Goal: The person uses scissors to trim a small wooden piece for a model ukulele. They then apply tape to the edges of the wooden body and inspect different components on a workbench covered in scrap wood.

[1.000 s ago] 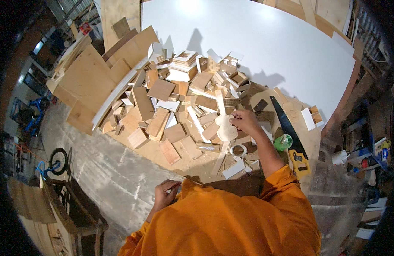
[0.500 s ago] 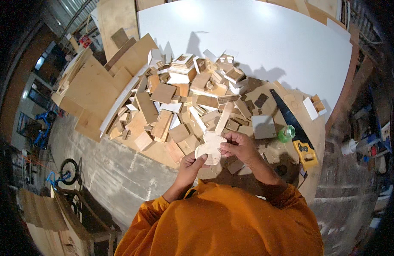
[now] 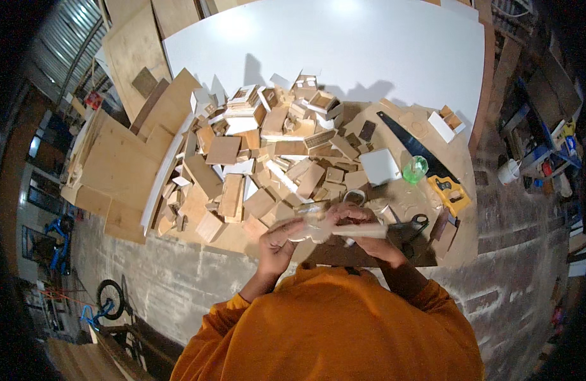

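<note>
Between my two hands is a flat pale wooden cut-out [image 3: 316, 230] with rounded lobes and a straight handle-like strip, smeared by motion. My left hand [image 3: 279, 246] grips its lobed end, thumb and fingers pressed together. My right hand [image 3: 363, 222] is closed on it near the strip, which points to the right. Just beyond my hands lies a heap of wooden offcuts [image 3: 260, 202]. A black tool with looped handles [image 3: 415, 230] rests on the table right of my right hand, and a ring-shaped thing [image 3: 354, 197] lies behind it.
A handsaw with a yellow handle [image 3: 450, 193] and a green transparent container [image 3: 415, 169] are at the right. A white sheet [image 3: 324, 44] spans the back. Plywood boards [image 3: 124, 168] lean at the left. A small white box [image 3: 446, 124] stands at the far right.
The wooden cut-out has turned, its strip swinging from pointing away from me to pointing right. Both hands still hold it. The view has shifted, showing more of the table near my right hand.
</note>
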Available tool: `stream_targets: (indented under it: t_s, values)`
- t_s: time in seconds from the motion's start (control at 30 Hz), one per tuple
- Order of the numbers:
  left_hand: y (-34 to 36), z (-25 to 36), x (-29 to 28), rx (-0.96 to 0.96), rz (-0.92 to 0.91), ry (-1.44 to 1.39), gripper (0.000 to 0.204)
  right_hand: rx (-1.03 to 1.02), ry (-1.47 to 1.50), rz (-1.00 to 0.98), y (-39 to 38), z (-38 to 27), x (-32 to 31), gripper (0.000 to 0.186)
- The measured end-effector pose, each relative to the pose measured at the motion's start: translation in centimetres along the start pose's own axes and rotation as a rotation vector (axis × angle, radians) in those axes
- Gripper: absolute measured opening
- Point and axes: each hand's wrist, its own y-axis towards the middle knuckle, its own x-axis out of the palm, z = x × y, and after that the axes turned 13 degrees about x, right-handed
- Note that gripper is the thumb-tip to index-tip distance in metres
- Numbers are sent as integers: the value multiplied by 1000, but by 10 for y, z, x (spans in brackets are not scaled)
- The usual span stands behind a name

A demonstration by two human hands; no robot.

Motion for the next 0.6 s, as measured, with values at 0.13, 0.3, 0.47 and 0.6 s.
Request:
stream_targets:
  t_s: [0.13, 0.3, 0.47, 0.6]
  values:
    - [-10, 5, -6, -654, 365, -728, 56, -295, -211, 59, 4, 17, 20, 20]
    - [-28, 3, -13, -760, 340, -1421, 52, -416, -477, 290, 9, 33, 47, 23]
    - [-21, 5, -18, -572, 133, -1079, 34, -414, -654, 309, 4, 20, 62, 20]
    - [-27, -14, -18, -583, 144, -896, 22, -241, -577, 359, -3, 8, 71, 29]
